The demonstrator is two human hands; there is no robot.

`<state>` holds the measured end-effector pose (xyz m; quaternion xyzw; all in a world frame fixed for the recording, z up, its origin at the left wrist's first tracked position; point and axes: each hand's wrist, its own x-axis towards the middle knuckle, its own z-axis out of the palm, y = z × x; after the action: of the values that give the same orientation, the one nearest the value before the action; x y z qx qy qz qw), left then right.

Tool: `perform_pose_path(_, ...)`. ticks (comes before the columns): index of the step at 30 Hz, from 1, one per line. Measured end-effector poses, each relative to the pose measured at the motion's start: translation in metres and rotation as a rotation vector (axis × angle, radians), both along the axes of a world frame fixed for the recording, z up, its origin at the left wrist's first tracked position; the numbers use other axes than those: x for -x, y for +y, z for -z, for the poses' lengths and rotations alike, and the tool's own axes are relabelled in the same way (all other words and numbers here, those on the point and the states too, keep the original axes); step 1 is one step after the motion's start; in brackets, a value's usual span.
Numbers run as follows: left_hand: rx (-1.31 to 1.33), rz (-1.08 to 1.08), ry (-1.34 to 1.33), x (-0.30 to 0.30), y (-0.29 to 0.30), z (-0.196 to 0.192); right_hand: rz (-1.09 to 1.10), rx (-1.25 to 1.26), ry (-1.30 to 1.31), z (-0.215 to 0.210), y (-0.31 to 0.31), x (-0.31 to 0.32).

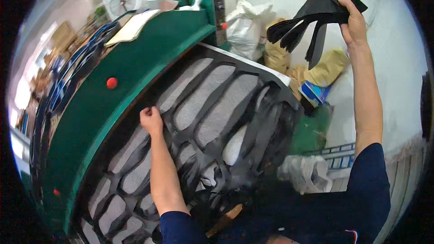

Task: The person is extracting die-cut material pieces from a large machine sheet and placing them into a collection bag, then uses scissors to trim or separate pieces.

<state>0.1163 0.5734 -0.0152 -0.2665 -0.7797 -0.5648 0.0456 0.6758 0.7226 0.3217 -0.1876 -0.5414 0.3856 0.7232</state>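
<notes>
Up at the right, my right hand (pixel 355 26) grips a stack of black cut fabric pieces (pixel 323 7) between thumb and fingers. The pieces fold over at the top, and their narrow ends hang down to the left. Below lies a black sheet (pixel 183 134) with rows of long cut-out holes, pale grey showing through them. Over its far left part is my left hand (pixel 152 119), fingers curled and pinched together. Whether it holds the sheet's edge cannot be made out. Toward my body the sheet is bunched and crumpled.
A green machine beam (pixel 135 54) with a red button (pixel 111 82) runs along the left of the sheet. Papers (pixel 131 28) lie on top. At the back stand a white sack (pixel 246 27) and yellowish bags (pixel 327 68). A blue rack (pixel 341 156) is at right.
</notes>
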Motion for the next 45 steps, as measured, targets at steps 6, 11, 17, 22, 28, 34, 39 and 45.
perform_pose_path(6,0.148,0.086,0.179,0.06,0.004,0.014,0.338,0.14,-0.065,0.059,-0.103,-0.158)
perform_pose_path(11,0.27,0.302,0.05,0.042,-0.007,-0.027,0.669,0.468,-0.006,0.169,-0.202,-0.274)
perform_pose_path(17,0.281,0.418,0.095,0.0,-0.053,-0.067,0.987,0.828,0.051,0.322,-0.277,-0.345)
perform_pose_path(22,0.283,0.543,0.294,-0.166,-0.058,-0.101,1.183,1.081,-0.094,0.485,-0.316,-0.397)
perform_pose_path(28,0.191,0.799,0.486,-0.356,-0.022,-0.119,1.192,1.163,-0.182,0.591,-0.329,-0.415)
perform_pose_path(34,0.292,0.973,0.678,-0.5,-0.018,-0.112,0.913,1.271,-0.486,0.601,-0.3,-0.348)
perform_pose_path(39,0.496,1.406,0.584,-0.587,-0.017,-0.061,0.354,1.33,-0.618,0.639,-0.306,-0.311)
perform_pose_path(45,0.815,1.651,0.112,-0.647,-0.003,0.056,0.515,1.729,-0.287,0.67,-0.369,-0.316)
